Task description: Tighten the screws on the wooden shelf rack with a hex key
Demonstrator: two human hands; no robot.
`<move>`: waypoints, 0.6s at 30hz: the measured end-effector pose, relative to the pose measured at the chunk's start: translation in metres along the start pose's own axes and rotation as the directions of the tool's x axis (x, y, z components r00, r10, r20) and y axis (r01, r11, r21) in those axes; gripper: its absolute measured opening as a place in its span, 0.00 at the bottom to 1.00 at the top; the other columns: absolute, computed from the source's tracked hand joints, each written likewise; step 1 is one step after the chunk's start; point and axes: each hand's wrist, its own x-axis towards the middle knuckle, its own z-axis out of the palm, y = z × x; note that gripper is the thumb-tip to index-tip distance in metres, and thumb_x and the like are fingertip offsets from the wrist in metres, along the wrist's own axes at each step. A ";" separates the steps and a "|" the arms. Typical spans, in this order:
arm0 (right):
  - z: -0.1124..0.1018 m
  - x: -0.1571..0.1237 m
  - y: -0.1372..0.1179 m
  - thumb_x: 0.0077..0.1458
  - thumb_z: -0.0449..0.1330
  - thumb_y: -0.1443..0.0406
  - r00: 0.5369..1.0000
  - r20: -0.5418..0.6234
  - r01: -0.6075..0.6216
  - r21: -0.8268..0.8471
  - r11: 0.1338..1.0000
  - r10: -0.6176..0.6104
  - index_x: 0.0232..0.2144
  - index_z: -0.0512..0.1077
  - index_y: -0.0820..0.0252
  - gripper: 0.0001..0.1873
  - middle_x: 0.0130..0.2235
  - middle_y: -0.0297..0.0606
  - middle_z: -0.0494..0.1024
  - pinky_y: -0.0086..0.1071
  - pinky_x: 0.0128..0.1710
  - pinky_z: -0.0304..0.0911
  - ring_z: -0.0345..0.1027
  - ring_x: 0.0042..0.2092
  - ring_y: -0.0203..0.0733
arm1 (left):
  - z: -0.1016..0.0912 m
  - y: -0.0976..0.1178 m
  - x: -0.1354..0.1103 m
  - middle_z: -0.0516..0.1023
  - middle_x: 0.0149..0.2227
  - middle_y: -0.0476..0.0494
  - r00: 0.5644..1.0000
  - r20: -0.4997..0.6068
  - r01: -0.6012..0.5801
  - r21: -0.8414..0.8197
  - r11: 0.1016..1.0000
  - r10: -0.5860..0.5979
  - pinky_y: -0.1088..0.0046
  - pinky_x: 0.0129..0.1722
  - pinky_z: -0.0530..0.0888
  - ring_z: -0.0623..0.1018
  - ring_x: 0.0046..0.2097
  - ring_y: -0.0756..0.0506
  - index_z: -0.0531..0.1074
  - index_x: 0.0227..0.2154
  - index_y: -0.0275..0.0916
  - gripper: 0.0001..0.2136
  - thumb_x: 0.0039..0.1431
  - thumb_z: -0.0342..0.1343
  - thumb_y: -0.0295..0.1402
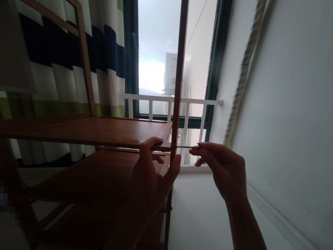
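Note:
A brown wooden shelf rack (115, 130) stands in front of me, with several levels. My left hand (152, 174) grips the front edge of its upper shelf at the right corner, the thumb resting against the upright post (179, 71). From the right, my right hand (224, 162) pinches a thin metal rod (185, 147), which looks like a hex key. This rod lies level, and its far end meets the side of the post at the height of the shelf. Whether its tip sits inside a hole or screw head cannot be made out.
Behind the rack are a striped curtain (109, 48), a green-framed window (158, 30) and a white railing (157, 99). A white wall (305, 95) with a wrapped pipe (241, 77) rises on the right, above the pale floor (198, 222).

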 end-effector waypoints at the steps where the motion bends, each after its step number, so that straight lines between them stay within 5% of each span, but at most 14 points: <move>1: 0.000 0.000 -0.001 0.52 0.62 0.70 1.000 -0.010 0.001 -0.034 0.999 -0.001 0.40 0.75 0.52 0.12 0.36 0.33 0.81 0.32 0.31 0.74 0.76 0.37 0.39 | 0.000 0.000 0.000 0.71 0.39 0.46 1.000 0.000 0.005 0.002 1.000 -0.005 0.72 0.31 0.72 0.74 0.33 0.49 0.58 0.46 0.41 0.19 0.54 0.57 0.38; 10: -0.005 -0.004 -0.008 0.53 0.61 0.72 0.964 0.072 0.265 -0.387 0.883 -0.258 0.38 0.77 0.54 0.11 0.36 0.30 0.80 0.29 0.38 0.72 0.75 0.37 0.35 | 0.002 -0.001 0.000 0.71 0.38 0.47 1.000 -0.020 0.017 0.020 1.000 -0.016 0.71 0.31 0.73 0.73 0.33 0.49 0.58 0.46 0.41 0.19 0.54 0.56 0.39; 18: 0.015 -0.008 -0.016 0.53 0.62 0.66 0.990 -0.130 -0.064 -0.086 0.994 0.053 0.36 0.73 0.56 0.06 0.33 0.32 0.81 0.27 0.31 0.73 0.76 0.34 0.36 | 0.001 -0.002 0.000 0.70 0.39 0.46 1.000 -0.020 -0.002 0.029 1.000 0.003 0.72 0.30 0.73 0.74 0.32 0.50 0.58 0.46 0.42 0.19 0.54 0.56 0.39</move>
